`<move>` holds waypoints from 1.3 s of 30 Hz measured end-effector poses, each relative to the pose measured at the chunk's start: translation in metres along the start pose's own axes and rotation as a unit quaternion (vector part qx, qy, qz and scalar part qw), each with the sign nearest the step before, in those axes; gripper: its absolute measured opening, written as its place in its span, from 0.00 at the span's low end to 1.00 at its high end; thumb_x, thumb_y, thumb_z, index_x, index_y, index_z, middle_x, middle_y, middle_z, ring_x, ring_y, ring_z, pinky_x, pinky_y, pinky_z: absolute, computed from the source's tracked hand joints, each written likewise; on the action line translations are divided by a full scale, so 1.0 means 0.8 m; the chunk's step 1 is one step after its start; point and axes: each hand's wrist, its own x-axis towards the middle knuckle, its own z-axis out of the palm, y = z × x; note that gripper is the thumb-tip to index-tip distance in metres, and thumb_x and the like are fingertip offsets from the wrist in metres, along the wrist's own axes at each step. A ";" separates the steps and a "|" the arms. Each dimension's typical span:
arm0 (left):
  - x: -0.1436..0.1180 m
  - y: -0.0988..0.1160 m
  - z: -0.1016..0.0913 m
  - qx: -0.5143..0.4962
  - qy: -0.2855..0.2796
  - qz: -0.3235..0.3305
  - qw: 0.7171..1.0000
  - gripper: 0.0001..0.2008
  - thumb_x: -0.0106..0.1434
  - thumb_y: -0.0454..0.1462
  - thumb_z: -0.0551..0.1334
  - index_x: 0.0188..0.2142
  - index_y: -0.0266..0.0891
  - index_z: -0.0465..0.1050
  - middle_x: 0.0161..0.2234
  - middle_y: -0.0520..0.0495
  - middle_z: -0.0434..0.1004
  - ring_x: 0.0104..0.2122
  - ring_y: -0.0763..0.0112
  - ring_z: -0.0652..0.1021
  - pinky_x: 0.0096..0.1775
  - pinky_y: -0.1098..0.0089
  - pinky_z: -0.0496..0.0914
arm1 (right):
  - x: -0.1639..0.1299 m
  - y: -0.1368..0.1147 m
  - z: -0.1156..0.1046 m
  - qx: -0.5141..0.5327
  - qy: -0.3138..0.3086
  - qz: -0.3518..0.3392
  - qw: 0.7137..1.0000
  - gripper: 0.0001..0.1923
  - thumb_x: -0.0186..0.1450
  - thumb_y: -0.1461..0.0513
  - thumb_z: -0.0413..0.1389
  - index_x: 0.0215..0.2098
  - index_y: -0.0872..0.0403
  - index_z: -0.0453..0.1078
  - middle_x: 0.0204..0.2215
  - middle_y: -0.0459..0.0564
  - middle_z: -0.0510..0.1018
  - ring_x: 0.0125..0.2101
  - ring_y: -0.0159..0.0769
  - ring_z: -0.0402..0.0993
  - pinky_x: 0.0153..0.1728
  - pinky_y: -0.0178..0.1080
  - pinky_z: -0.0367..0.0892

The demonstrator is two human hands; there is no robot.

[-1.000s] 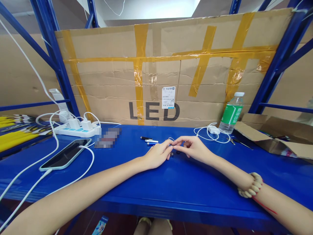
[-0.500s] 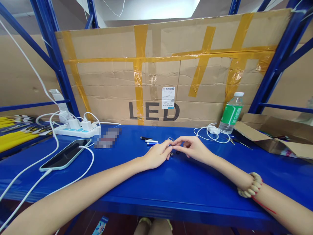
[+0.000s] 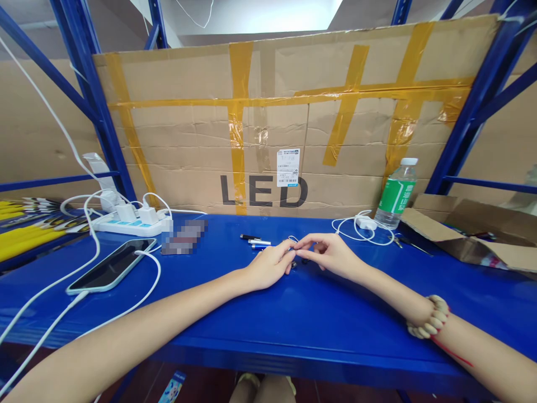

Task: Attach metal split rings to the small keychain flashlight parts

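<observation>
Hands meeting at small dark parts on the glossy blue metal shelf [image 3: 293, 313].
Left hand [image 3: 271, 266] and right hand [image 3: 331, 254] both loosely curled, fingertips pinching small dark parts [image 3: 300, 262]; bare shelf extends toward its front edge.

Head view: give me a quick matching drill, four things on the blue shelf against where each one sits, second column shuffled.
Things:
1. water bottle
2. smartphone
3. power strip
4. open cardboard box

Places:
A. front left, lying flat with a white cable plugged in
B. back left, with white chargers plugged into it
C. far right edge of the shelf
D. upright at the back right, beside a coiled white cable

Pairs: 1-D, 2-A, 3-B, 4-C
</observation>
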 end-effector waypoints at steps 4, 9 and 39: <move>0.001 -0.001 0.000 0.005 0.000 -0.002 1.000 0.13 0.66 0.40 0.43 0.45 0.41 0.61 0.22 0.56 0.67 0.28 0.74 0.71 0.34 0.73 0.63 | 0.001 0.002 0.001 0.002 0.002 0.003 1.000 0.16 0.56 0.53 0.56 0.34 0.58 0.71 0.24 0.48 0.75 0.11 0.21 0.59 0.13 0.28 0.56; 0.002 -0.004 0.002 -0.008 0.007 0.002 1.000 0.13 0.66 0.40 0.43 0.46 0.41 0.60 0.22 0.56 0.67 0.29 0.74 0.71 0.35 0.73 0.63 | 0.001 0.006 0.000 0.012 0.013 0.007 1.000 0.17 0.55 0.53 0.57 0.35 0.58 0.72 0.25 0.48 0.75 0.12 0.21 0.60 0.13 0.29 0.56; 0.000 0.001 0.001 0.021 -0.001 0.012 1.000 0.12 0.66 0.40 0.42 0.37 0.41 0.62 0.23 0.55 0.69 0.28 0.75 0.72 0.35 0.74 0.63 | 0.004 0.010 -0.004 0.035 0.045 -0.009 0.998 0.14 0.50 0.55 0.62 0.25 0.59 0.74 0.22 0.47 0.73 0.12 0.21 0.60 0.13 0.31 0.55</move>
